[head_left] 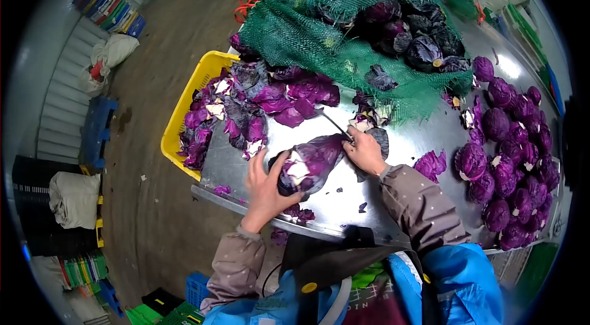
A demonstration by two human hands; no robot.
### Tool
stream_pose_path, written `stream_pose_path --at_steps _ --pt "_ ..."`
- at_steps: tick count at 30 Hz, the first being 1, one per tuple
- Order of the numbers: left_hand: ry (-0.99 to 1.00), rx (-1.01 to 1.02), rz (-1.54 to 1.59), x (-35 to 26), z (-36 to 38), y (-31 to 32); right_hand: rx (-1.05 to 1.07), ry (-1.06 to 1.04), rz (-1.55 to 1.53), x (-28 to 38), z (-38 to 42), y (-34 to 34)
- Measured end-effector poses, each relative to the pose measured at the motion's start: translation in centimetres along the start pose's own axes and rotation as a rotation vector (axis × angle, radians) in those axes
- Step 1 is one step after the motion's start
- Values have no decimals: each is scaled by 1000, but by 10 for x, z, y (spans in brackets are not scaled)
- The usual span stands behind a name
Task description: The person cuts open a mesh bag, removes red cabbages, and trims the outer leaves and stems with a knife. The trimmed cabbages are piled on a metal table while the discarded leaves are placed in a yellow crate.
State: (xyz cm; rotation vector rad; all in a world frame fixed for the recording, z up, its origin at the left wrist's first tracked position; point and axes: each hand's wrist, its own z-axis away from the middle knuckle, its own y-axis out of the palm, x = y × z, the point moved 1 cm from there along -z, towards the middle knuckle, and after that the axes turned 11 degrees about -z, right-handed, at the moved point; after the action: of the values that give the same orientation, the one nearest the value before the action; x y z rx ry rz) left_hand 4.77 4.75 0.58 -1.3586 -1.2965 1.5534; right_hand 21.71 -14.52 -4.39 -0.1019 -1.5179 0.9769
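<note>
My left hand (pixel 265 188) is wrapped round the left side of a red cabbage (pixel 312 168), whose pale cut stem end faces up. Just right of it, my right hand (pixel 366 151) is closed on a knife (pixel 335 123) with a thin dark blade pointing up and left; its handle is hidden in my fingers. A leaf of the cabbage reaches toward that hand. Loose purple leaves (pixel 292 97) and cut stem pieces are heaped beyond both hands on the metal table (pixel 405 202). Dark leaf scraps lie beside my right hand.
A yellow crate (pixel 184 113) full of leaves stands at the table's left edge. Untrimmed cabbages (pixel 424 51) show through the opening of a green mesh sack (pixel 307 36) at the back. Several trimmed cabbages (pixel 504 168) are piled at the right. Stacked crates (pixel 110 8) line the wall.
</note>
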Motion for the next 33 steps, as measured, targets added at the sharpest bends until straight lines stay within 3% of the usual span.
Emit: stream_pose_path --at_steps 2,5,7,9,10,13,17,21,24,28,31,33 --pt "-160 146 -9 -3 11 -10 -26 -8 -109 0 5 0" --pt "-235 13 155 -16 13 15 36 -56 -38 26 21 -12" --pt "-214 -60 174 -21 9 29 24 29 -51 34 23 -24" --pt "-186 -134 201 -27 4 34 -100 -170 -55 42 23 -36" --pt "-143 -168 210 -31 1 34 -128 -424 -122 44 23 -35" --pt "-157 -197 238 -45 -5 32 148 -402 21 56 44 -26" --pt "-118 -314 238 -50 -8 40 207 -430 104 56 58 -13" --pt "-130 -332 204 -55 -13 46 165 -497 263 61 48 -16" --pt "-144 -310 99 -66 -18 48 20 -633 374 62 29 -14" --pt "-161 -293 108 -65 -21 47 68 -585 392 65 9 -6" --pt "-20 -248 27 -72 -12 49 72 -443 503 49 -23 4" --pt "64 -263 34 -70 -3 53 104 -419 291 23 -37 2"
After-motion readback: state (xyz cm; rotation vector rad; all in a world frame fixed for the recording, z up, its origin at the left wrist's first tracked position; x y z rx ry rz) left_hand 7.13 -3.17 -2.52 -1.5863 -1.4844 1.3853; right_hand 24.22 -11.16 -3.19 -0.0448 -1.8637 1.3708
